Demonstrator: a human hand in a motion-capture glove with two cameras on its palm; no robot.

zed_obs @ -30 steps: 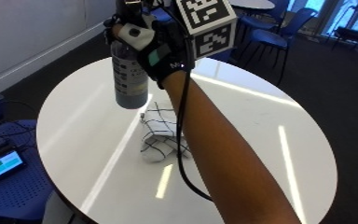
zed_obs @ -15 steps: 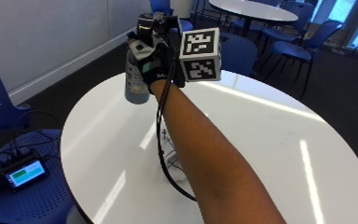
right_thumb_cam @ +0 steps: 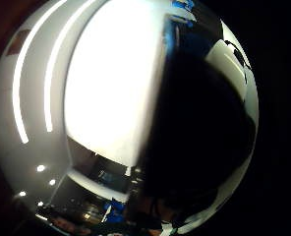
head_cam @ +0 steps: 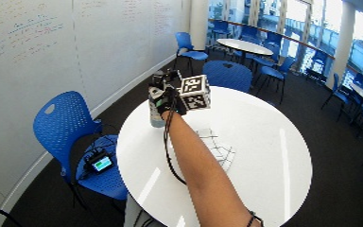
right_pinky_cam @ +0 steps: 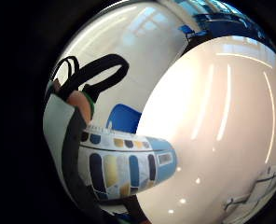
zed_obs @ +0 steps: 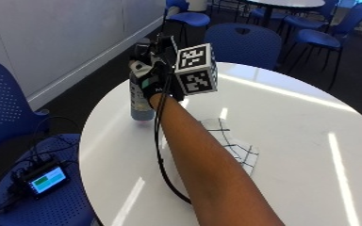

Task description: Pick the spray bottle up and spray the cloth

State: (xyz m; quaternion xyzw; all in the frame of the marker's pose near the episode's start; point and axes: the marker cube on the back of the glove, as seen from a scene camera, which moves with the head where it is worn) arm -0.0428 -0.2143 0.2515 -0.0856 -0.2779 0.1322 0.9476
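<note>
A round white table stands among blue chairs. At its far left edge, the gloved right hand is wrapped around the spray bottle, which stands upright on the tabletop. The white grid-lined cloth lies nearby, beside the forearm.

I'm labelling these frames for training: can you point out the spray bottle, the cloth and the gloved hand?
spray bottle [zed_obs: 141,102]: outside view, lower body below the hand.
cloth [zed_obs: 237,151]: outside view, checked part beside the forearm.
gloved right hand [zed_obs: 157,77]: outside view, back of the glove, gripping the bottle.
</note>
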